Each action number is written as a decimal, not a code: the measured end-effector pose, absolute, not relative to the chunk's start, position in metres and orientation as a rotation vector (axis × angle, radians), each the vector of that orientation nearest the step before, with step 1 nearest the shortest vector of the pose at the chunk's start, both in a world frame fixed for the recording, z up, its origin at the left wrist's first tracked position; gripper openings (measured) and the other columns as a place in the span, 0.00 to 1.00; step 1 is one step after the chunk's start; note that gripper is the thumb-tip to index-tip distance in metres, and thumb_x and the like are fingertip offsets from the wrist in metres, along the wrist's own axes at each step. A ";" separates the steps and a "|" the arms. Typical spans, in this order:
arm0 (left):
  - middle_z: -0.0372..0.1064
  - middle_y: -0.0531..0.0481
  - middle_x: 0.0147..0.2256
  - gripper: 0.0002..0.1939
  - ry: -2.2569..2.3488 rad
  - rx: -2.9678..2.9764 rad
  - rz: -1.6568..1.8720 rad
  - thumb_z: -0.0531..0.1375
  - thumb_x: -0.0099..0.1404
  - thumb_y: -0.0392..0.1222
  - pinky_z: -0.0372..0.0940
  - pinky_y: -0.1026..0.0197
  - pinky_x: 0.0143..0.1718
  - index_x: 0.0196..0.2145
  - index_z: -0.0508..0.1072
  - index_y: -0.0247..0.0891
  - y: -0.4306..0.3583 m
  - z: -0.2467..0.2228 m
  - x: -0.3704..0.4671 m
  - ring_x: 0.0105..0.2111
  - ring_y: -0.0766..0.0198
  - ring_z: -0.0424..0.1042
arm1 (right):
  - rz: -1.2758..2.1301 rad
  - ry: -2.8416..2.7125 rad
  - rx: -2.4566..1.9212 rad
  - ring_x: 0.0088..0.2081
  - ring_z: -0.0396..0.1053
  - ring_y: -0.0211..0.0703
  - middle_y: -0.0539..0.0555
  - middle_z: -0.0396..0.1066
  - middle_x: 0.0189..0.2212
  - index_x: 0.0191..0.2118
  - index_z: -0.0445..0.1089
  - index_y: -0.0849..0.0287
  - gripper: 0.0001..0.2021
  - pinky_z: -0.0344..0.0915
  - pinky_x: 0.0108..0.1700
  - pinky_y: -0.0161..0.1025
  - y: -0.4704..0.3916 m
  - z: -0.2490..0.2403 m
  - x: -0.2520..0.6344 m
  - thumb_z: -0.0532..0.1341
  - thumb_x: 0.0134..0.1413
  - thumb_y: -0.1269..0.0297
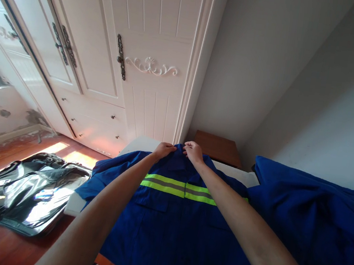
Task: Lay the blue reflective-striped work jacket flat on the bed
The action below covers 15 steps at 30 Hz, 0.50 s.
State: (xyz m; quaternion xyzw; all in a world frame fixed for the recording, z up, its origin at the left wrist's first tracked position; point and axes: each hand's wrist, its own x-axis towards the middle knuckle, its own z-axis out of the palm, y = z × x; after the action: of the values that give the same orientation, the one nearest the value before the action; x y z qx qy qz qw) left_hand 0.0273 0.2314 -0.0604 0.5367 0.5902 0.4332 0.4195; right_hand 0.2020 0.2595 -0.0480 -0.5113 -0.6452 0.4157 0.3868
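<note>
A blue work jacket (170, 223) with a yellow and grey reflective stripe (169, 186) across the chest lies flat, front up, on a white surface (140, 144). Both my arms reach out over it to the collar at the far end. My left hand (163, 149) pinches the left side of the collar. My right hand (193, 151) grips the right side, and the two hands almost touch. One sleeve hangs off the left edge.
More blue fabric (309, 221) is heaped to the right. A white wardrobe (125, 55) stands behind, a brown nightstand (219, 147) beside it. Shiny plastic bags (27, 190) lie on the red wooden floor at left. Grey walls close the right side.
</note>
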 end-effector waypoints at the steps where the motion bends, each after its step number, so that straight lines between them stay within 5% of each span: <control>1: 0.73 0.50 0.25 0.17 1.470 1.367 1.078 0.67 0.55 0.53 0.64 0.63 0.28 0.30 0.80 0.34 0.231 -0.059 0.027 0.27 0.63 0.70 | 0.965 -1.697 -1.293 0.46 0.72 0.46 0.56 0.75 0.43 0.46 0.73 0.57 0.15 0.68 0.51 0.42 0.261 -0.045 0.205 0.58 0.52 0.73; 4: 0.72 0.51 0.26 0.21 1.424 1.449 1.050 0.66 0.56 0.58 0.64 0.64 0.28 0.32 0.79 0.35 0.230 -0.054 0.022 0.27 0.63 0.70 | 0.787 -1.894 -1.226 0.57 0.66 0.47 0.54 0.72 0.52 0.51 0.73 0.54 0.24 0.59 0.61 0.41 0.267 -0.037 0.208 0.62 0.45 0.77; 9: 0.68 0.51 0.22 0.27 1.413 1.613 0.968 0.62 0.59 0.65 0.60 0.64 0.24 0.29 0.77 0.34 0.228 -0.044 0.007 0.24 0.64 0.67 | 0.677 -2.087 -1.247 0.44 0.74 0.46 0.52 0.78 0.39 0.40 0.78 0.55 0.12 0.66 0.50 0.37 0.281 -0.033 0.199 0.63 0.49 0.72; 15: 0.72 0.50 0.26 0.15 1.510 1.786 0.891 0.69 0.53 0.50 0.64 0.62 0.31 0.34 0.80 0.36 0.228 -0.041 -0.012 0.29 0.61 0.71 | 0.595 -2.101 -1.317 0.40 0.75 0.45 0.53 0.79 0.33 0.34 0.79 0.56 0.06 0.66 0.43 0.35 0.293 -0.035 0.197 0.63 0.52 0.70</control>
State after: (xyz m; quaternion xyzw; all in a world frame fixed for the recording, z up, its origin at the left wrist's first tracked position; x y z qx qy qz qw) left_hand -0.0125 0.2281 -0.0407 0.6774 0.5728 0.3381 0.3142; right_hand 0.1974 0.2929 -0.0353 -0.4939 -0.7882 0.2233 0.2915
